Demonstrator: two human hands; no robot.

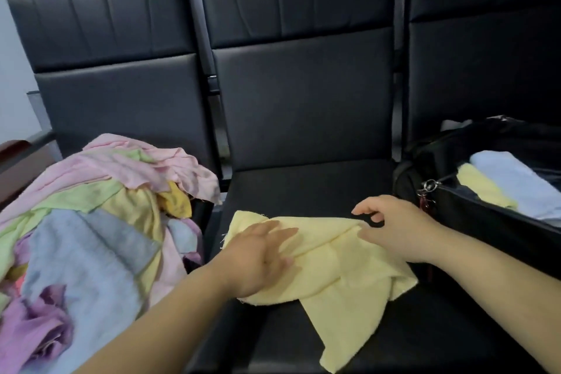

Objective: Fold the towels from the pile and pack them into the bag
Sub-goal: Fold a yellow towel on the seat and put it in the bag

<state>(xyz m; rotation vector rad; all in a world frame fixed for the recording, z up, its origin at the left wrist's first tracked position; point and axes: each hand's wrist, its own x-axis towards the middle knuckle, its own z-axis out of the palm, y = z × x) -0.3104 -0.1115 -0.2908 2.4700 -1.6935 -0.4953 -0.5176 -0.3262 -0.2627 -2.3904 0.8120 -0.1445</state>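
A pale yellow towel lies crumpled on the middle black seat. My left hand rests flat on the towel's left part, fingers straight. My right hand is at the towel's upper right edge, with thumb and forefinger curled at the cloth; whether they pinch it is unclear. A pile of towels in pink, green, yellow, grey and purple covers the left seat. An open black bag stands on the right seat, holding a folded yellow towel and a folded white towel.
Three black padded chairs stand in a row against a pale wall, their backrests rising behind the seats. A brown armrest shows at the far left. A metal zip pull hangs at the bag's near corner.
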